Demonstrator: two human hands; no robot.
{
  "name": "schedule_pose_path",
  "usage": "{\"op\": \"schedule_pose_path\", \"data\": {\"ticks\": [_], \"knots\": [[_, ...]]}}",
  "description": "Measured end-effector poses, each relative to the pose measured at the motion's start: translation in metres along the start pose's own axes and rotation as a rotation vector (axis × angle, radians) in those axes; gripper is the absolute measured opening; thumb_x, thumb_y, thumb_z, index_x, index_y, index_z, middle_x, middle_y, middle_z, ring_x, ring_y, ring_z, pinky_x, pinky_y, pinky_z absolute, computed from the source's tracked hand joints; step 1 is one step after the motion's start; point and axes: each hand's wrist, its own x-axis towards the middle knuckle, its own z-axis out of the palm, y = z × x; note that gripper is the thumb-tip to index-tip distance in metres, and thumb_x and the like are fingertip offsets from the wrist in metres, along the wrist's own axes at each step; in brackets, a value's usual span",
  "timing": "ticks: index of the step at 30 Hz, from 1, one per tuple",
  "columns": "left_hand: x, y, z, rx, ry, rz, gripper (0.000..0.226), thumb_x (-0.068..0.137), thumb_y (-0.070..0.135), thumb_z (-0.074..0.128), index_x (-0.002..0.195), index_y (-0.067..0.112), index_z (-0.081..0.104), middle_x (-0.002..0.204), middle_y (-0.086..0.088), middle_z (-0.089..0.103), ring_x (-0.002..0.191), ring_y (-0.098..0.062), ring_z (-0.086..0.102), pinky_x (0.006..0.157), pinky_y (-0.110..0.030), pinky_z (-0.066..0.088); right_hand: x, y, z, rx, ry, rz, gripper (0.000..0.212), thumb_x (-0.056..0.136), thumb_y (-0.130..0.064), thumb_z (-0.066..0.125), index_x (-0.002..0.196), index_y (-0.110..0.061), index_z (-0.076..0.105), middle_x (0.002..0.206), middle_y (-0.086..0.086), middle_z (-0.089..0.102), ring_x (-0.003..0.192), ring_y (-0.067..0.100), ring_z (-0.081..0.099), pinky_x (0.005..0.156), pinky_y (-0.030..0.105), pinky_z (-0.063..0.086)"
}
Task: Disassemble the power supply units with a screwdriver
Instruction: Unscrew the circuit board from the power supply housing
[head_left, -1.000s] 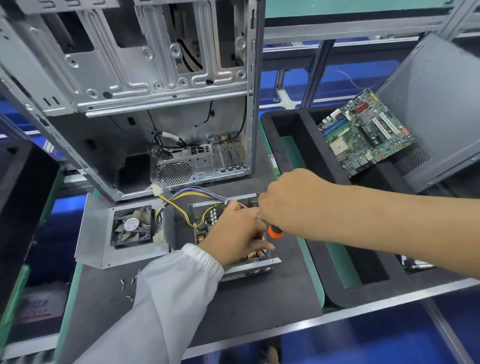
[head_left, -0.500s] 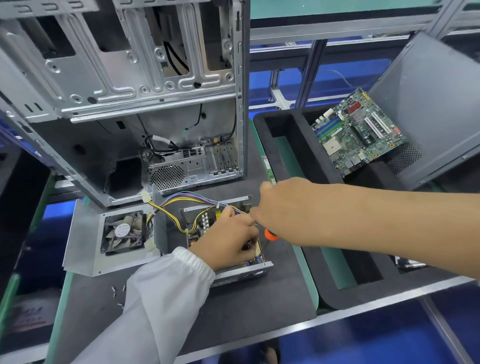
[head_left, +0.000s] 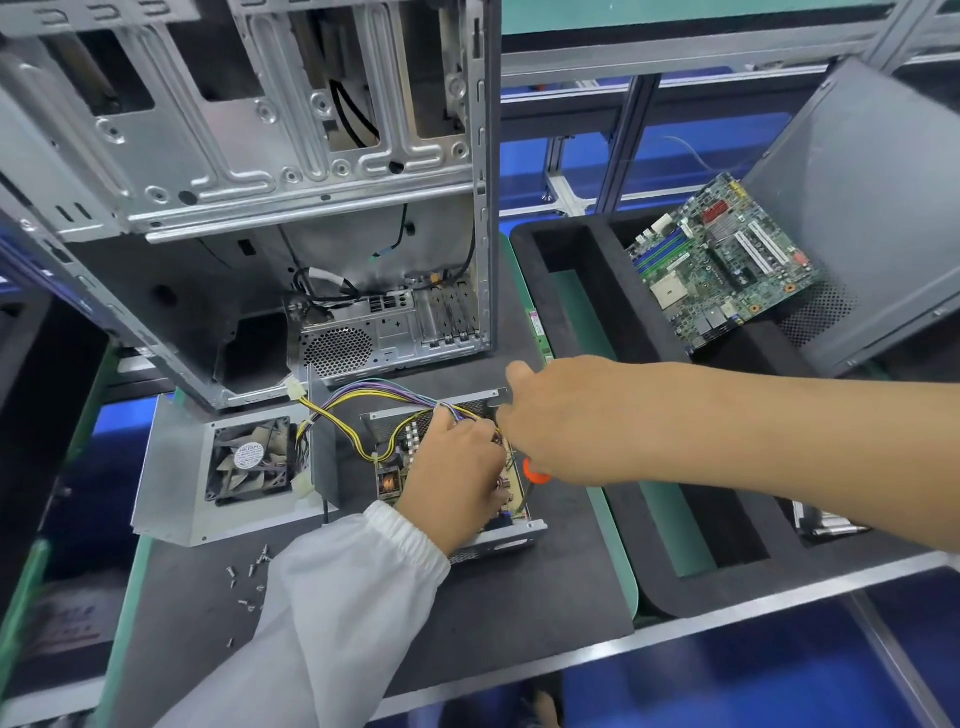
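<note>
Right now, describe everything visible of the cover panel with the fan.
The cover panel with the fan is a bent sheet of bare grey metal, lying flat on the dark mat left of the opened power supply unit, below the computer case. A black square fan with a round white hub label is mounted in it, blades facing up. Yellow and purple wires pass over its right edge. Neither hand touches it.
</note>
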Motion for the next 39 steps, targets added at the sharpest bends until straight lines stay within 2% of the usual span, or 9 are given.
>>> {"op": "schedule_pose_path", "data": {"ticks": [5, 9, 11, 15, 21, 24, 28, 33, 39], "knots": [[-0.002, 0.002, -0.002, -0.048, -0.022, 0.015, 0.015, 0.087, 0.022, 0.051, 0.092, 0.018, 0.064, 0.105, 0.002, 0.057, 0.080, -0.019, 0.035, 0.075, -0.033, 0.014, -0.005, -0.001, -0.001, 0.023, -0.014, -0.022, 0.037, 0.086, -0.001, 0.054, 0.121, -0.012, 0.054, 0.099, 0.011, 0.031, 0.054, 0.018, 0.038, 0.045, 0.028, 0.030], [-0.005, -0.002, 0.001, -0.080, 0.022, 0.049, 0.008, 0.081, 0.027, 0.051, 0.074, 0.022, 0.053, 0.091, 0.006, 0.051, 0.076, -0.017, 0.038, 0.071, -0.034, 0.013, -0.005, -0.002, 0.002, -0.084, -0.046, 0.040, 0.013, 0.093, -0.010, 0.049, 0.080, -0.014, 0.047, 0.078, 0.002, 0.035, 0.064, 0.021, 0.041, 0.046, 0.024, 0.025], [-0.009, -0.004, 0.008, -0.127, 0.056, 0.021, 0.011, 0.083, 0.033, 0.054, 0.075, 0.026, 0.057, 0.086, 0.006, 0.046, 0.080, -0.017, 0.045, 0.070, -0.034, 0.012, -0.004, -0.002, 0.003, -0.161, -0.056, 0.023, 0.009, 0.096, -0.018, 0.049, 0.092, -0.013, 0.055, 0.079, 0.000, 0.039, 0.075, 0.022, 0.040, 0.047, 0.023, 0.022], [-0.014, -0.007, 0.018, -0.206, 0.129, -0.062, 0.016, 0.089, 0.047, 0.060, 0.088, 0.034, 0.070, 0.076, 0.007, 0.037, 0.073, -0.015, 0.037, 0.070, -0.035, 0.014, 0.003, -0.003, 0.004, -0.261, -0.083, -0.039, 0.021, 0.101, -0.026, 0.045, 0.116, -0.021, 0.058, 0.070, -0.005, 0.036, 0.057, 0.016, 0.033, 0.046, 0.026, 0.021], [-0.012, -0.007, 0.018, -0.272, 0.091, -0.099, 0.029, 0.089, 0.050, 0.057, 0.110, 0.036, 0.071, 0.083, 0.007, 0.045, 0.074, -0.015, 0.041, 0.071, -0.032, 0.015, 0.006, 0.001, 0.003, -0.241, 0.050, -0.019, 0.026, 0.098, -0.018, 0.045, 0.121, -0.015, 0.055, 0.116, 0.009, 0.050, 0.054, 0.013, 0.027, 0.046, 0.026, 0.018], [-0.013, -0.007, 0.018, -0.339, 0.092, -0.105, 0.028, 0.088, 0.048, 0.058, 0.109, 0.035, 0.072, 0.088, 0.007, 0.052, 0.081, -0.016, 0.052, 0.074, -0.030, 0.026, 0.003, -0.002, 0.001, -0.253, 0.085, -0.023, 0.029, 0.095, -0.013, 0.045, 0.123, -0.015, 0.053, 0.116, 0.011, 0.049, 0.053, 0.012, 0.026, 0.046, 0.027, 0.017], [-0.014, -0.007, 0.019, -0.398, 0.122, -0.116, 0.027, 0.087, 0.045, 0.063, 0.108, 0.033, 0.074, 0.074, 0.008, 0.034, 0.069, -0.013, 0.034, 0.072, -0.028, 0.023, -0.003, 0.007, -0.007, -0.254, 0.106, 0.011, 0.031, 0.090, -0.007, 0.048, 0.120, -0.014, 0.053, 0.108, 0.007, 0.055, 0.063, 0.022, 0.040, 0.046, 0.026, 0.022], [-0.014, -0.007, 0.018, -0.417, 0.114, -0.110, 0.028, 0.086, 0.046, 0.064, 0.109, 0.033, 0.073, 0.070, 0.014, 0.030, 0.069, -0.012, 0.033, 0.072, -0.029, 0.022, -0.009, 0.025, -0.006, -0.213, 0.082, 0.051, 0.023, 0.088, -0.016, 0.054, 0.108, -0.016, 0.041, 0.070, 0.001, 0.031, 0.051, 0.018, 0.033, 0.045, 0.027, 0.024], [-0.014, -0.006, 0.018, -0.455, 0.112, -0.120, 0.024, 0.085, 0.043, 0.066, 0.104, 0.030, 0.073, 0.072, 0.016, 0.032, 0.072, -0.010, 0.036, 0.075, -0.027, 0.023, 0.002, 0.042, 0.044, 0.114, 0.054, 0.232, 0.046, 0.089, -0.063, 0.047, 0.110, -0.023, 0.059, 0.101, 0.002, 0.061, 0.082, 0.028, 0.052, 0.067, 0.030, 0.041]]}}
